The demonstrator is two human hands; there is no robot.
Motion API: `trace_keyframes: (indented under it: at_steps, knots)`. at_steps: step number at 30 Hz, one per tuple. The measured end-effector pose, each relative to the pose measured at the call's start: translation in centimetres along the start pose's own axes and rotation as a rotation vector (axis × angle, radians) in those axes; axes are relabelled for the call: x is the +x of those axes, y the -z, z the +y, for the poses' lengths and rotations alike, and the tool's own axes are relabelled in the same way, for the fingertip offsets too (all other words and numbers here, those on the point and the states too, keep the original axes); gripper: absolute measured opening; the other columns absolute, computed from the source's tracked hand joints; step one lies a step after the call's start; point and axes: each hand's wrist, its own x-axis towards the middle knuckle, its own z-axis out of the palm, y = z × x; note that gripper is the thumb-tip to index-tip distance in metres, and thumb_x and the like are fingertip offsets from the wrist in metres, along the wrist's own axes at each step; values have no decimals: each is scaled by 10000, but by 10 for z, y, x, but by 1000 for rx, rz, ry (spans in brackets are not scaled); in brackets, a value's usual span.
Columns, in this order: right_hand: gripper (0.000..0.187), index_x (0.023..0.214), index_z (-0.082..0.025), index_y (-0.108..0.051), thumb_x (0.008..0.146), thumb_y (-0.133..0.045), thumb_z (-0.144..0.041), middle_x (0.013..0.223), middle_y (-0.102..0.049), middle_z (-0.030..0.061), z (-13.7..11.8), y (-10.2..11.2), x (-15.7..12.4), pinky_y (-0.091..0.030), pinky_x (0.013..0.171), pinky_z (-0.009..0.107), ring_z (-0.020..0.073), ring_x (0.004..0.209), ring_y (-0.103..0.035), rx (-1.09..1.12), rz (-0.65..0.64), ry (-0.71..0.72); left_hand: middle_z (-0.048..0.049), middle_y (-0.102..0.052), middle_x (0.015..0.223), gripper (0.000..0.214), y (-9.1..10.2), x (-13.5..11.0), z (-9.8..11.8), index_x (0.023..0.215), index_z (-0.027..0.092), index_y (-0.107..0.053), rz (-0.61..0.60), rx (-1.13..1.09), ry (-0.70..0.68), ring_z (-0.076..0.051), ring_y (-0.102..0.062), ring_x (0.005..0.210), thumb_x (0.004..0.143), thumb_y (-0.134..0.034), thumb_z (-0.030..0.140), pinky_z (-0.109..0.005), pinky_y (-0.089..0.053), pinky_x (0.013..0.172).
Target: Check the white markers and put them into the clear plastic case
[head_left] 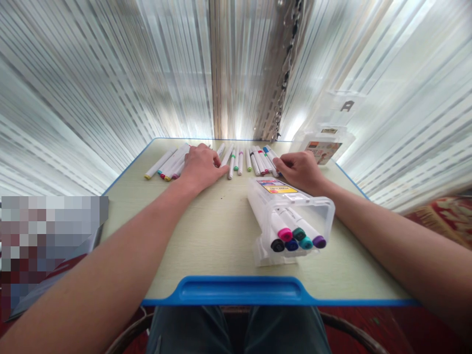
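A row of white markers (239, 161) with coloured ends lies along the far side of the table. My left hand (202, 166) rests over the left part of this row, its thumb apart from the curled fingers, covering several markers. To its left lie more markers (161, 164), some yellow-ended. At the row's right end my right hand (300, 169) is closed, fingers curled, touching or close to a blue-banded marker (270, 155); what its fingers hold is hidden. Nearer to me a clear plastic case (254, 206) lies on its side, open towards me, with several capped markers (291, 228) inside.
The pale table (206, 246) has a blue edge and a blue front tray (241, 291). Behind my right hand stands a clear plastic piece with a label (323, 147). A striped curtain (177, 73) hangs at the back. A blurred-out object (51, 246) is at left.
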Motion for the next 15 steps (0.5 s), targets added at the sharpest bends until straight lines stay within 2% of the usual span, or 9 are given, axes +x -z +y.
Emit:
trace_keyframes:
  at_steps: [6,11,15]
  knots:
    - [436,469,-196,-369,859,-507,-334,475,-244,-46,-1,1,0,-237,511,277,93,481,-255,6,-12,-16,-124,-683,1031,176,2,-1,1,687,182,-716,43,6,-6,-318,-586,1030,747,-686,344,-475,-480,963]
    - [439,465,-190,-401,866,-511,-334,471,-259,-45,0,1,-1,-249,515,275,93,482,-260,10,-4,-8,-110,-710,898,148,6,2,-1,664,186,-685,175,-54,31,-313,-609,961,740,-692,313,-462,-505,900]
    - [435,464,-184,-445,869,-518,-325,455,-289,-43,1,0,-1,-256,516,277,94,473,-274,14,0,-6,-97,-719,888,144,8,5,-3,675,191,-672,298,-133,50,-276,-627,906,754,-689,310,-446,-506,901]
